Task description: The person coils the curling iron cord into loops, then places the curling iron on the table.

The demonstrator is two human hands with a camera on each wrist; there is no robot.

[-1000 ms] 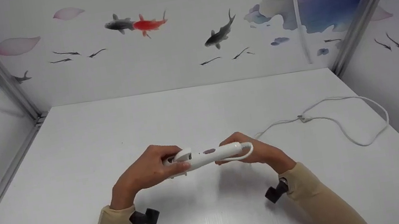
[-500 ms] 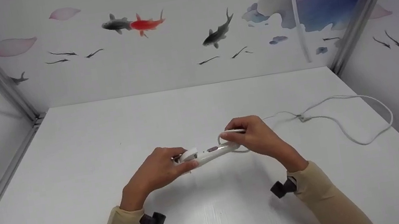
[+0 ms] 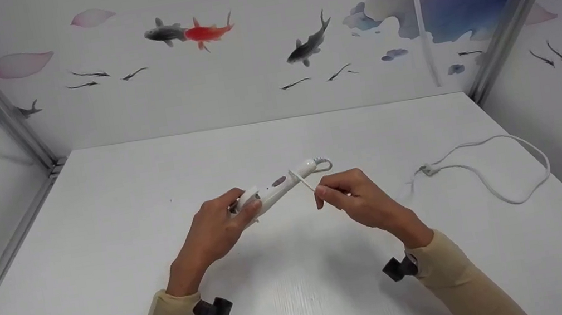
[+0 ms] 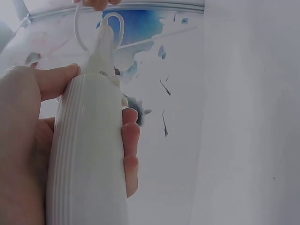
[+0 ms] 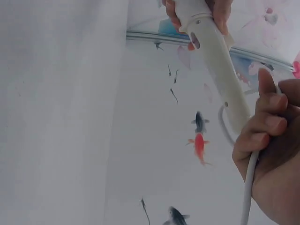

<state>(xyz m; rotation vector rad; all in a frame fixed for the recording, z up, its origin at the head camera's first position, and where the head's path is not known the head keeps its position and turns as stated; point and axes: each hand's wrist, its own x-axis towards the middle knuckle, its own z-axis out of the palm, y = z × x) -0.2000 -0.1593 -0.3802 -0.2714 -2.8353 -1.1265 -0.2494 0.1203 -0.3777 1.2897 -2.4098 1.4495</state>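
Note:
My left hand (image 3: 213,229) grips a white hair iron (image 3: 279,183) by its wide end, thumb on the near side. The iron slants up to the right in the head view, its slim handle with a dark oval button facing up. In the left wrist view, the wide ribbed body (image 4: 93,150) fills the palm. White cord (image 3: 303,180) leaves the handle's tip in a small loop and crosses over the handle. My right hand (image 3: 363,198) pinches this cord just right of the handle. In the right wrist view, the cord (image 5: 250,187) runs down past the curled fingers.
The far part of the cord lies in a wide loop on the white table (image 3: 175,168) at the right, with its plug (image 3: 429,170) at the loop's left end. White panels (image 3: 247,84) with painted fish enclose the table at the back and sides.
My right hand went from below the handle up over it with the cord, then down on the near side. The handle's tip has swung up and away. The loose cord near the plug has shortened.

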